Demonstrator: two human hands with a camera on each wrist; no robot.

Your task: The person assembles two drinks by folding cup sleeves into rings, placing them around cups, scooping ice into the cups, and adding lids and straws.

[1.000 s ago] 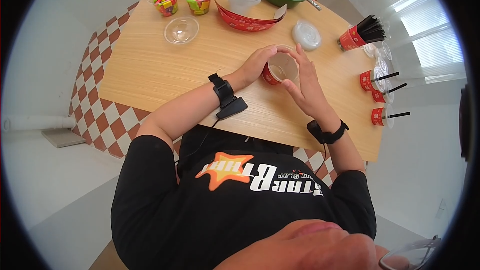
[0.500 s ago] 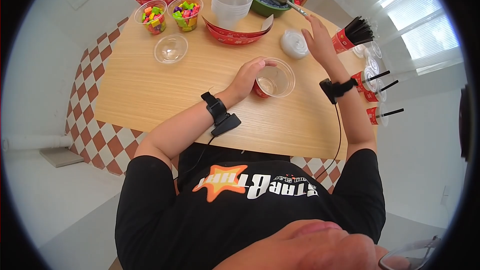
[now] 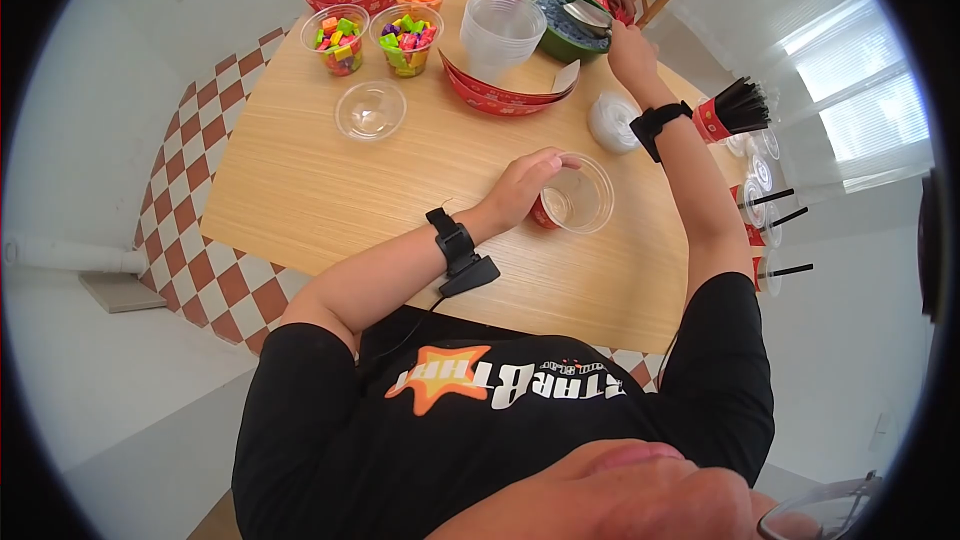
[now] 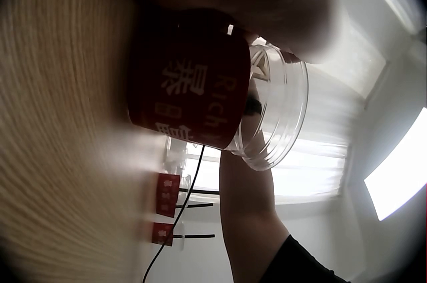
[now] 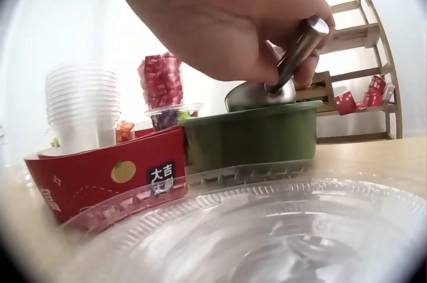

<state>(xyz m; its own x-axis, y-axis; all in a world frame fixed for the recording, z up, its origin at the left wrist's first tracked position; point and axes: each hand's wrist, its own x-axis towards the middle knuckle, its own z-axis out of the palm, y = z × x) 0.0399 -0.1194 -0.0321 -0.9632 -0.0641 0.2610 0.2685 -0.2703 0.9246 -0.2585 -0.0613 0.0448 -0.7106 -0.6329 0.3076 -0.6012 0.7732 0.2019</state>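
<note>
My left hand [image 3: 517, 190] holds a clear plastic cup [image 3: 597, 202] with a red paper sleeve, standing on the table nearest me. The left wrist view shows the sleeve [image 4: 190, 89] close up, its lettering turned sideways. Farther off, my right hand [image 3: 632, 58] grips the handle of a metal scoop [image 3: 588, 17] over a green basin [image 5: 250, 139]. Bluish contents [image 3: 556, 16] fill the basin. In the right wrist view the scoop's handle [image 5: 303, 53] slants up through the fingers, and its bowl is partly behind the basin's rim.
Stacked clear cups [image 3: 503, 28] stand behind red paper trays [image 3: 505, 98]. Two cups of colourful wrapped pieces [image 3: 407, 38] and a clear dome lid [image 3: 370, 111] lie left. A stack of flat lids [image 3: 612, 124] sits below the right forearm, with black straws [image 3: 738, 105] to its right.
My right hand has left the cup, reached away over the table and taken hold of the scoop's handle. The left hand has stayed on the cup, while the head view has shifted slightly.
</note>
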